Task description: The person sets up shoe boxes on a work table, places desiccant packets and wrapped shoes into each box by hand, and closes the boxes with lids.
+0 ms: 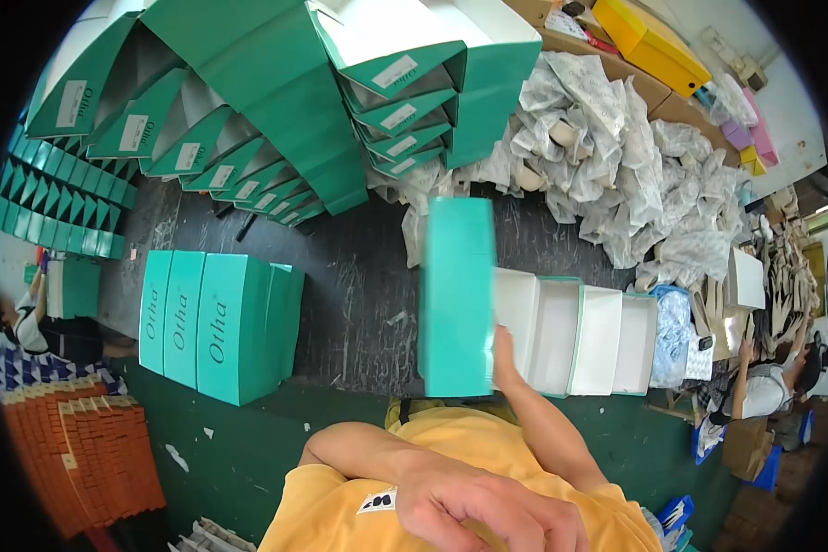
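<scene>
A closed green shoe box [458, 294], slightly blurred, stands out over the dark table in the middle of the view. My right hand [503, 357] grips its lower right side, with most of the fingers hidden. Bent across my chest, my left hand [488, 506] is close to the camera. Its fingers are loosely bent and apart, nothing visible in them, and the bottom edge cuts off the tips. Right of the held box is a row of open white-lined shoe boxes [601, 340]. To the left stand several closed green boxes [219, 322] lettered "Otha".
Tall stacks of open green boxes [258, 83] rise at the back. A heap of items in printed wrapping [607, 156] fills the back right, near a yellow box [653, 41]. Orange stacks [110, 451] stand lower left. Other people [764, 386] work at both sides.
</scene>
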Demonstrator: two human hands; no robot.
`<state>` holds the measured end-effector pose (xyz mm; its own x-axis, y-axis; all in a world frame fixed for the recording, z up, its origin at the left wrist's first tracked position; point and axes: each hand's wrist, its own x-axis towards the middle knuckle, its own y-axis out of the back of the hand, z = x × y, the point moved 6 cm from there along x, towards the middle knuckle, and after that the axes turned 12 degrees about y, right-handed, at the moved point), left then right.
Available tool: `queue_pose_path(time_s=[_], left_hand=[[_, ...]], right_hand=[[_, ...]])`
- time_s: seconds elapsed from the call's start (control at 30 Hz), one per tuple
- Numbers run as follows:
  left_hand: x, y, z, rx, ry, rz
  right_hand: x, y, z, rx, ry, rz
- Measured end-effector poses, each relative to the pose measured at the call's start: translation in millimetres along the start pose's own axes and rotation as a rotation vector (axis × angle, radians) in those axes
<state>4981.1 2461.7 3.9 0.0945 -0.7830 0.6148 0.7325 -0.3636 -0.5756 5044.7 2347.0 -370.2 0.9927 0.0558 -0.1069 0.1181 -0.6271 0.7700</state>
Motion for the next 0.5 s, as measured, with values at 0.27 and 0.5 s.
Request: queue_pose_path(time_s=[0.27,0.5], left_hand=[[-54,115,-69,1.040,0.543,0.925],[-204,249,-175,2.077,1.578,1.726]], right_hand=[[-38,-113,71,0.107,0.152,-0.070],[-58,-52,86,0.527,-0.148,-0.466]])
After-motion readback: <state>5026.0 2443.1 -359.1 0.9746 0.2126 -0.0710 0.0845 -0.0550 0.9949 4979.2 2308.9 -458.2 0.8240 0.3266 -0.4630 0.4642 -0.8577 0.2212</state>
